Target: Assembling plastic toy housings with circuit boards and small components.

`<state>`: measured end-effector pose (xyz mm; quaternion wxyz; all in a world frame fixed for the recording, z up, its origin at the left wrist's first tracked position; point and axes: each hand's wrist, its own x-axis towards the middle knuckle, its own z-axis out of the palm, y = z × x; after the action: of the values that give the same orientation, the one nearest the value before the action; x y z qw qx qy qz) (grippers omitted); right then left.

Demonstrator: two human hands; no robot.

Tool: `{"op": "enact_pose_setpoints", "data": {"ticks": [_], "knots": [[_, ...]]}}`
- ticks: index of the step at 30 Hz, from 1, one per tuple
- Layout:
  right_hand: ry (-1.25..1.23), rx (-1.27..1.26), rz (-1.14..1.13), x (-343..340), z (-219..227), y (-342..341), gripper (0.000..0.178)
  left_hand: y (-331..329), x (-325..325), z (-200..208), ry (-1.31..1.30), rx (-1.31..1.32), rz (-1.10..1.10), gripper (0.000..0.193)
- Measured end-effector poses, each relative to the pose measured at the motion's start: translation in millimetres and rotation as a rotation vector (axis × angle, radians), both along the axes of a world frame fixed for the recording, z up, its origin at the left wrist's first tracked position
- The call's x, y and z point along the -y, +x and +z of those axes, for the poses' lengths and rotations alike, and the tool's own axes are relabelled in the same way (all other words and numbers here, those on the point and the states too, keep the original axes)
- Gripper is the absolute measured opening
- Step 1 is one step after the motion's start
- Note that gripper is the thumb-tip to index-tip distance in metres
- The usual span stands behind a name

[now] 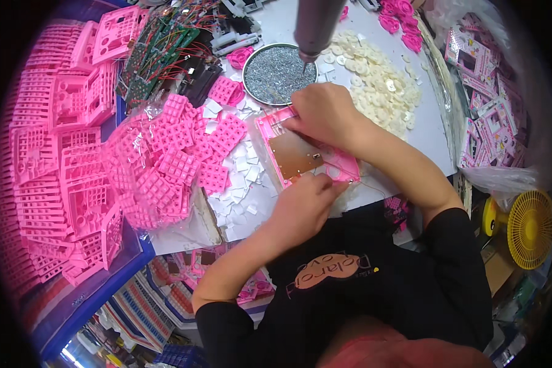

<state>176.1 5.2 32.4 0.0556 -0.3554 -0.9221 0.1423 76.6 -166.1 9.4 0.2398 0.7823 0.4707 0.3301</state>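
A pink plastic casing [343,162] lies before me at the table's near edge, with a brown circuit board [294,156] inside it. My left hand [306,205] is closed, its fingertips pinched at the casing's near side beside the board. Over the far side my right hand [325,113] is also closed, fingers curled down at the casing's far edge; whatever is between them is hidden. Thin wires show near the casing's right corner. Just beyond, a round tray [246,78] holds many small metal screws [273,73], and a hanging electric screwdriver [316,30] has its bit above them.
Pink button pads [178,159] and white square pieces [242,178] lie left of the casing. Cream discs [380,80] are piled right. Stacked pink casings [73,153] fill a blue bin at far left; wired green boards [165,55] lie behind. A yellow fan [530,230] stands right.
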Motion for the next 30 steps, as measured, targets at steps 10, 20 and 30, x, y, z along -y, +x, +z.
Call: {"op": "enact_pose_setpoints", "data": {"ticks": [10, 20, 30], "knots": [[-0.277, -0.489, -0.167, 19.1, -14.4, 17.1, 0.014, -55.6, -85.9, -9.3, 0.024, -0.122, 0.694, 0.024], [0.003, -0.594, 0.539, -17.8, -3.3, 46.1, 0.027, -57.4, -92.6, -19.2, 0.233, -0.074, 0.505, 0.015], [0.257, -0.394, 0.187, -0.5, -8.8, 39.4, 0.018, -42.5, -77.9, -12.7, 0.223, 0.027, 0.564, 0.009]]}}
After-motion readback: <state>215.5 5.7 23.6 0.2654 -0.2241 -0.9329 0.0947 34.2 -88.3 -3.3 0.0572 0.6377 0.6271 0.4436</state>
